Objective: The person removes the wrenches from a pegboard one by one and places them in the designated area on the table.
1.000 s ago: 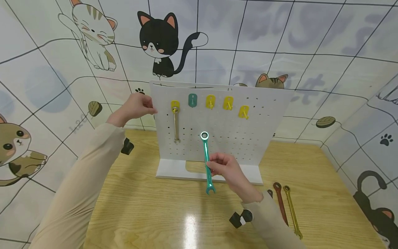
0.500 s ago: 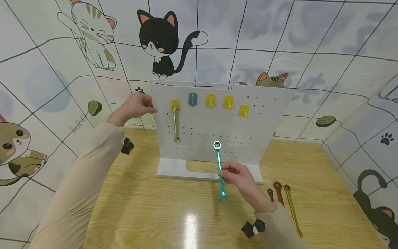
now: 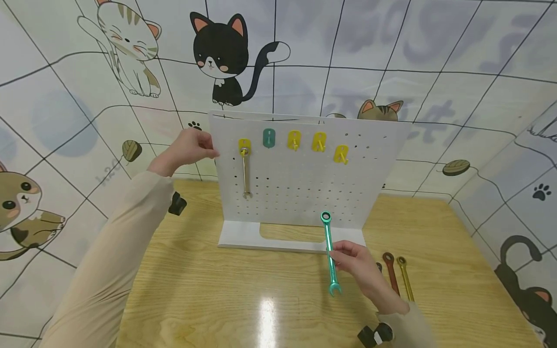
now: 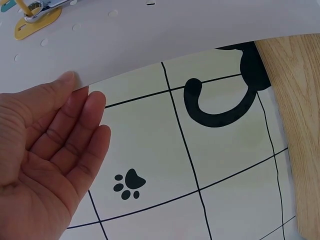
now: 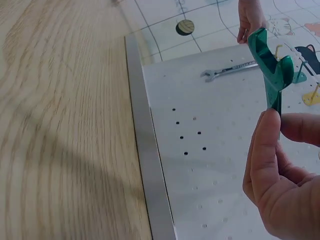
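A green combination wrench (image 3: 329,251) is pinched between the thumb and fingers of my right hand (image 3: 363,270), ring end up, in front of the pegboard's lower right. Its open end (image 5: 272,62) stands out past the fingertips in the right wrist view. My left hand (image 3: 191,149) pinches the left edge of the white pegboard (image 3: 300,193), thumb on the front face (image 4: 70,82). From the leftmost yellow hook (image 3: 245,144) hangs a silver wrench (image 3: 246,176). To its right are a green hook (image 3: 269,137) and several yellow hooks (image 3: 294,140).
On the wooden table (image 3: 209,299), right of the board, lie a red wrench (image 3: 391,273), a gold wrench (image 3: 405,275) and a dark one (image 3: 379,267) partly hidden by my right hand. A cat-patterned wall sheet (image 3: 313,58) stands behind the board.
My right hand has moved right and down, toward me, carrying the green wrench away from the board's middle. The left hand stays at the board's edge.
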Tool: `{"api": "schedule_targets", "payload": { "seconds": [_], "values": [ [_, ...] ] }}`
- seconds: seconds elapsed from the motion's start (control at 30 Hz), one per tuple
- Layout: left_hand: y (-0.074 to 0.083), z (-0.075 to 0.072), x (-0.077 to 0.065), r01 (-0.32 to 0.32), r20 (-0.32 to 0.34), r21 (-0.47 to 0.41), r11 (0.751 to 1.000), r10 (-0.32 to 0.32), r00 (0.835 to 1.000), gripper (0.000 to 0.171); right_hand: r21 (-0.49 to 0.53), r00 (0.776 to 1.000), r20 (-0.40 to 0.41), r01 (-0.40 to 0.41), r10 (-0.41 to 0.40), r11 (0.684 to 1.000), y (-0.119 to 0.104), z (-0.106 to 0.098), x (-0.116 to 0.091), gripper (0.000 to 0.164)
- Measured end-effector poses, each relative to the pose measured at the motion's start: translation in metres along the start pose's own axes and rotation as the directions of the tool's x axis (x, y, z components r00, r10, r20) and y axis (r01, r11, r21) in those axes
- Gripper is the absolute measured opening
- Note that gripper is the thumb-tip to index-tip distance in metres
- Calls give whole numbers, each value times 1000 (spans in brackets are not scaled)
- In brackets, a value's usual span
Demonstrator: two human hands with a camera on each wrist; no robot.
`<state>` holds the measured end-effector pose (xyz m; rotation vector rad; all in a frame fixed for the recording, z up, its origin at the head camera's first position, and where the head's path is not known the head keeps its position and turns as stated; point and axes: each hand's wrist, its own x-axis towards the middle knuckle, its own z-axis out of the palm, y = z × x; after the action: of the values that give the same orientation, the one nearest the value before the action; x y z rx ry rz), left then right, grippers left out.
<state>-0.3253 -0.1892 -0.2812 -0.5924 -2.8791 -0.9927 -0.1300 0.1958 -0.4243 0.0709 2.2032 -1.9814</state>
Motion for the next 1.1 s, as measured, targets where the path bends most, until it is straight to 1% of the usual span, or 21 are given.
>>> {"api": "schedule_targets", "payload": {
  "seconds": [0.17, 0.3, 0.43, 0.57, 0.67, 0.9, 1.03, 1.1],
  "values": [
    [0, 0, 0, -3, -3, 5, 1000, 3, 1000, 14, -14, 999, -31, -19, 18, 1000, 8, -15, -6, 21],
    [-1, 1, -1, -7, -5, 6, 1000, 7, 1000, 12, -52, 997, -68, -38, 35, 998, 13, -29, -12, 23],
    [-2, 1, 0, -10, -1, -4, 1000, 10, 1000, 12, -101, 995, -95, -43, 33, 994, 17, -46, -19, 27],
    [-2, 1, 0, -12, -3, -3, 1000, 12, 1000, 11, -163, 992, -112, -84, 66, 983, 21, -63, -28, 32],
    [-2, 1, 0, -10, -4, -5, 1000, 10, 1000, 11, -189, 986, -137, -125, 100, 974, 24, -78, -35, 33],
    [-4, 2, 1, -7, -8, -13, 1000, 6, 1000, 10, -173, 979, -176, -133, 103, 976, 40, -116, -49, 25],
    [-6, 3, 2, -10, -13, -13, 1000, 10, 1000, 10, -173, 971, -199, -167, 132, 971, 49, -138, -55, 27],
    [-7, 3, 2, -9, -15, -14, 1000, 9, 1000, 9, -174, 962, -218, -207, 167, 963, 53, -148, -57, 29]
  ]
}}
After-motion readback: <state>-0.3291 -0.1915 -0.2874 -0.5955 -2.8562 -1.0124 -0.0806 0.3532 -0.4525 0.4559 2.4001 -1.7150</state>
